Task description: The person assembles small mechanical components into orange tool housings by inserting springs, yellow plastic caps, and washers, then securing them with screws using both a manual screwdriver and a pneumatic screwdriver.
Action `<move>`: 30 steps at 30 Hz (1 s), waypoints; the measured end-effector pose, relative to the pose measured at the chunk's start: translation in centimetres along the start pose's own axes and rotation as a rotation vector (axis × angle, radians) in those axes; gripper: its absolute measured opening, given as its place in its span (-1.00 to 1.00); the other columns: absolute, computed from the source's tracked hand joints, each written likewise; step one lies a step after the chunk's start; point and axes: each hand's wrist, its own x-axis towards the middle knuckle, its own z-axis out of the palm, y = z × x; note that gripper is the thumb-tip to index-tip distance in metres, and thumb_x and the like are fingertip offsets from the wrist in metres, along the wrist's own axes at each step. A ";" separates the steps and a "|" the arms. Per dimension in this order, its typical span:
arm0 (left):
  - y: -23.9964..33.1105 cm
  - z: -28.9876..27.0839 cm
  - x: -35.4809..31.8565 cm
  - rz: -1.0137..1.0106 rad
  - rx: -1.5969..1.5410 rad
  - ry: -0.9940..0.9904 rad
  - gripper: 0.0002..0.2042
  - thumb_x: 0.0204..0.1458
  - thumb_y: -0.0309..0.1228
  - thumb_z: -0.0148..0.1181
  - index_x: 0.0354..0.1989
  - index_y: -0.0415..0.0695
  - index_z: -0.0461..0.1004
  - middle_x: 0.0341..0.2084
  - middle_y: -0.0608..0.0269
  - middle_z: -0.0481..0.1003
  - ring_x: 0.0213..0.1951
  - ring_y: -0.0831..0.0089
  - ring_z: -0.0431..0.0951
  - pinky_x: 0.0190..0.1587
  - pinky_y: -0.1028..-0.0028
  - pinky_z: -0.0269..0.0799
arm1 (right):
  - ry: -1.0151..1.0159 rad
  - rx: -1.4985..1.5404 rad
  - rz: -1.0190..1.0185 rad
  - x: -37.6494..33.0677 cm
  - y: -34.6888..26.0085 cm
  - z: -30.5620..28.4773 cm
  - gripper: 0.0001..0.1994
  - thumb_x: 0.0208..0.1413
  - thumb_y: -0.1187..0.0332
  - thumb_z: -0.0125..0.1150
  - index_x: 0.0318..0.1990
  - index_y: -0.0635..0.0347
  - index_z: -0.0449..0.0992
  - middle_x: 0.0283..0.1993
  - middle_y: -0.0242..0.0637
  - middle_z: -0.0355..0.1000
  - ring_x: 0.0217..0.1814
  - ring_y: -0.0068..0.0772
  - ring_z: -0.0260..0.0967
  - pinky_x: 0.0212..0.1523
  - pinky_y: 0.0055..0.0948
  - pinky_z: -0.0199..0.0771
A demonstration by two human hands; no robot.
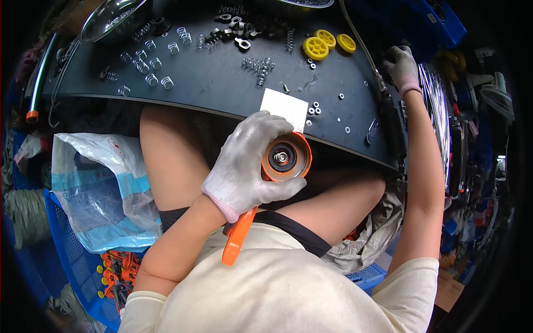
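Observation:
My left hand [247, 161] wears a pale grey glove and is wrapped round an orange cup-shaped housing [304, 145], in front of the table's near edge. Inside the housing sit a dark ring and a small metal centre piece [281, 157]. An orange handle [236, 241] sticks out below the hand toward my body. Far to the right, my gloved right hand [402, 69] reaches to the table beside a blue bin [452, 30]. Its fingers are curled down, and what lies under them is hidden. A white card [283, 106] lies at the table edge just beyond the housing.
The dark table [183, 75] bears loose springs [141, 65], yellow wheels [316, 48], black parts [242, 43] and small washers [341, 96]. A power screwdriver [391, 127] hangs at right. At lower left stands a blue crate [69, 244] with orange parts and a plastic bag [102, 194].

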 end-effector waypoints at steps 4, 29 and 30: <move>0.1 0.6 -0.3 -0.045 -0.115 0.057 -0.33 -0.43 -0.32 0.45 -0.01 -0.14 0.34 -0.02 0.05 0.38 0.07 0.07 0.39 0.15 0.24 0.29 | 0.038 0.048 0.092 -2.3 1.0 -0.7 -0.76 -0.03 0.35 0.35 -0.20 0.24 0.55 -0.20 -0.11 0.50 -0.17 -0.17 0.51 -0.12 -0.35 0.47; -0.9 0.4 -0.1 -0.034 -0.131 0.058 -0.33 -0.44 -0.12 0.47 -0.07 -0.11 0.37 -0.11 0.14 0.43 0.03 0.08 0.40 0.11 0.19 0.31 | -0.043 0.790 -0.563 -17.6 -20.6 -9.0 -0.81 -0.20 0.57 0.29 -0.33 0.20 0.57 -0.22 -0.21 0.52 -0.15 -0.15 0.50 -0.11 -0.28 0.50; -1.0 0.6 -0.2 -0.022 -0.128 0.074 -0.33 -0.43 -0.12 0.47 -0.08 -0.10 0.37 -0.11 0.13 0.43 0.02 0.08 0.41 0.10 0.18 0.32 | -0.070 0.760 -0.606 -17.5 -20.6 -9.5 -0.76 -0.18 0.59 0.25 -0.26 0.23 0.57 -0.20 -0.19 0.52 -0.12 -0.13 0.50 -0.08 -0.27 0.49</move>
